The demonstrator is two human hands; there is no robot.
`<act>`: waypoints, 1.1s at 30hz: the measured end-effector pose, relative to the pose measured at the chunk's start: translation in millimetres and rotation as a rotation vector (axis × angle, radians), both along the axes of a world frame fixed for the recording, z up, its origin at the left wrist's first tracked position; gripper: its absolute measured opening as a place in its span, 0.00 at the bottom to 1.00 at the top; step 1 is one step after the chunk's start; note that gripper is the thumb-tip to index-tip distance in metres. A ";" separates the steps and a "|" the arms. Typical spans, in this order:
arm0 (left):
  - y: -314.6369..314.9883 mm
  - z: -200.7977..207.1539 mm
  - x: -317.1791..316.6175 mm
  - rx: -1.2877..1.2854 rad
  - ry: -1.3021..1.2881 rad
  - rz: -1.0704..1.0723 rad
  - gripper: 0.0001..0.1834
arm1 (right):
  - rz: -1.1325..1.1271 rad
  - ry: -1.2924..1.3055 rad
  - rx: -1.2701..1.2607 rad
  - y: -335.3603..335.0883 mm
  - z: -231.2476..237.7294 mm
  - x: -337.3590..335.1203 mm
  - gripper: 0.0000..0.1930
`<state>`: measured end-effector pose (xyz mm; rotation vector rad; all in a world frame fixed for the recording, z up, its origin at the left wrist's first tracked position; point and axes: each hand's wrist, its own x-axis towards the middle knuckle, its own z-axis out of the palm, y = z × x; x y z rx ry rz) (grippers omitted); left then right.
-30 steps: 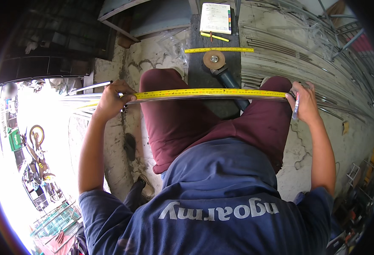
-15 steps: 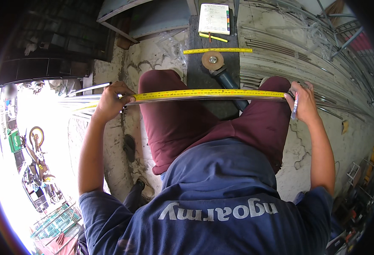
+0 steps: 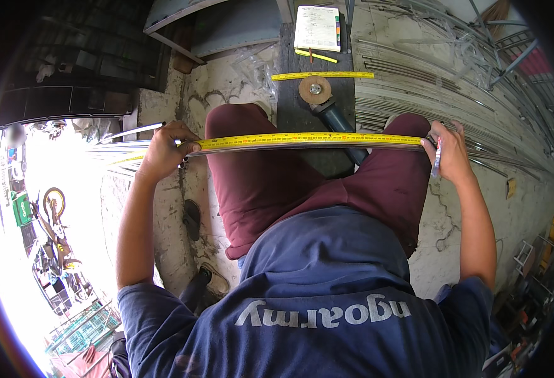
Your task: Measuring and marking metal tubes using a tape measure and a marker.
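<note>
A yellow tape measure blade (image 3: 277, 139) is stretched straight across above my thighs. Right along its near edge runs a thin shiny metal tube (image 3: 302, 147). My left hand (image 3: 165, 151) pinches tape and tube together beside my left knee, thumb on top. At the other side my right hand (image 3: 450, 151) is closed on both near my right knee. A slim, clear-bodied pen-like thing (image 3: 437, 159) also sticks out of the right hand; its exact kind is unclear. Beyond the tape, an angle grinder (image 3: 332, 116) with a tan disc lies on a dark bench (image 3: 293, 113).
On the bench lie a yellow measuring strip (image 3: 322, 75), a yellow pen (image 3: 315, 56) and an open notebook (image 3: 317, 28). Many metal tubes (image 3: 415, 94) cover the floor at right. A motorbike (image 3: 53, 236) stands in the bright area at left. A sandal (image 3: 191, 219) lies on the floor.
Both hands, the tape and the metal tube look unmoved. At the lower left, a dark-clothed leg and its foot have shifted slightly.
</note>
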<state>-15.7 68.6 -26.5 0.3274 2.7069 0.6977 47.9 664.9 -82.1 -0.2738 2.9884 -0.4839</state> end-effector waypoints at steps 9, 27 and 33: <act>-0.5 -1.8 0.9 -0.012 0.035 -0.026 0.10 | 0.010 0.005 0.009 0.7 -0.2 0.0 0.12; -0.5 -4.6 -0.5 -0.024 0.051 -0.058 0.11 | 0.007 0.005 -0.008 1.6 -1.8 0.2 0.13; -13.3 -3.3 2.0 0.009 0.059 -0.006 0.12 | 0.032 0.027 -0.009 1.5 -3.3 -0.1 0.13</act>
